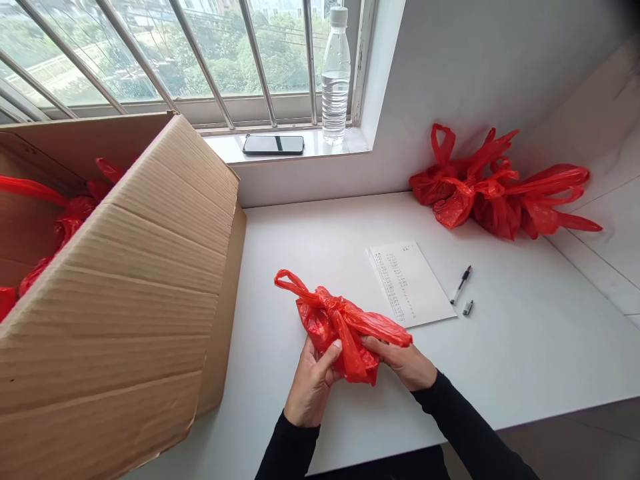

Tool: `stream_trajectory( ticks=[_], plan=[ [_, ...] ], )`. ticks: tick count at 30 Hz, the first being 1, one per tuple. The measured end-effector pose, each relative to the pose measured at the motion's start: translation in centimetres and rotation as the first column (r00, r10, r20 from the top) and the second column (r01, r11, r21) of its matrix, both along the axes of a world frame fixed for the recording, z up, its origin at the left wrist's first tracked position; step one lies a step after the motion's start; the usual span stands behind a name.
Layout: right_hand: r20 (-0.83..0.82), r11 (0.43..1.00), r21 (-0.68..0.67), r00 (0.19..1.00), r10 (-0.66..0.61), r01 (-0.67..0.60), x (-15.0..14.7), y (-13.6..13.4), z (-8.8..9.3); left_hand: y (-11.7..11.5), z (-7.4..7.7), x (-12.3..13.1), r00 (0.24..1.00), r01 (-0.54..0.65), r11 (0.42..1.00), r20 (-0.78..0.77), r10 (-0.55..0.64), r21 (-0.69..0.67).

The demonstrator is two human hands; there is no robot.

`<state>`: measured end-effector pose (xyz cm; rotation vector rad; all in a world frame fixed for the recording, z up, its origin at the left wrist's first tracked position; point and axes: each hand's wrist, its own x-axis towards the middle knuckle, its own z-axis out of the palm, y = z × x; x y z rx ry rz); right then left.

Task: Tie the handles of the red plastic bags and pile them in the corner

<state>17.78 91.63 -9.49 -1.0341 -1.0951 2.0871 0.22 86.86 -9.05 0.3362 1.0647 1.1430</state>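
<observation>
Between my two hands is a red plastic bag (325,327), knotted at the top with its handle loops sticking out left and right. My left hand (313,380) grips its lower left side, thumb on the front. From the right, my right hand (403,363) holds the bag's other side, its fingers partly covered by the plastic. What the bag contains is hidden. Just beyond it lies a sheet of paper (413,283) with handwritten lines. A pen (461,285) and its separate cap (468,307) rest to the right of the paper.
At left a large cardboard box (135,293) with raised flaps holds more red bags (75,217). Several tied red bags (490,190) sit against the wall at the back right. A phone (273,145) and a water bottle (335,80) stand on the windowsill behind the white table (540,333).
</observation>
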Motion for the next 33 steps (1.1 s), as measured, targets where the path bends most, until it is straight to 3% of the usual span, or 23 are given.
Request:
stream_trajectory(
  ticks=[4, 8, 17, 25, 28, 31, 33],
  plan=[
    [0.021, 1.0, 0.001, 1.0, -0.02, 0.02, 0.2, -0.1, -0.5, -0.2, -0.1, 0.0, 0.996, 0.07, 0.997, -0.059, -0.068, 0.036],
    [-0.021, 0.996, 0.058, 0.998, 0.064, -0.062, 0.3, -0.3, -0.4, -0.3, -0.8, -0.2, 0.996, 0.041, 0.999, -0.081, -0.04, 0.016],
    [0.018, 0.998, 0.067, 1.0, -0.007, 0.006, -0.6, -0.5, -0.3, -0.1, -0.4, 0.2, 0.999, -0.011, 0.999, -0.044, 0.009, -0.05],
    [0.006, 0.986, 0.127, 0.994, 0.113, -0.113, -0.4, -1.0, 0.1, 1.5, -0.9, 0.1, 0.969, -0.232, 0.967, 0.056, 0.239, -0.103],
    [-0.004, 0.979, 0.149, 0.99, 0.139, -0.137, -0.4, -1.2, 0.3, 1.4, -1.1, 0.1, 0.966, -0.255, 0.964, 0.008, 0.257, -0.072],
    [0.011, 0.985, 0.096, 0.99, 0.141, -0.141, -0.6, -1.2, 0.1, 0.8, -0.6, -0.2, 0.981, -0.189, 0.98, -0.062, 0.185, -0.057],
    [0.049, 0.988, 0.099, 0.992, 0.116, -0.12, -0.7, -1.2, -0.1, 0.6, -0.2, -0.6, 0.962, -0.217, 0.976, -0.174, 0.21, -0.023]
  ],
)
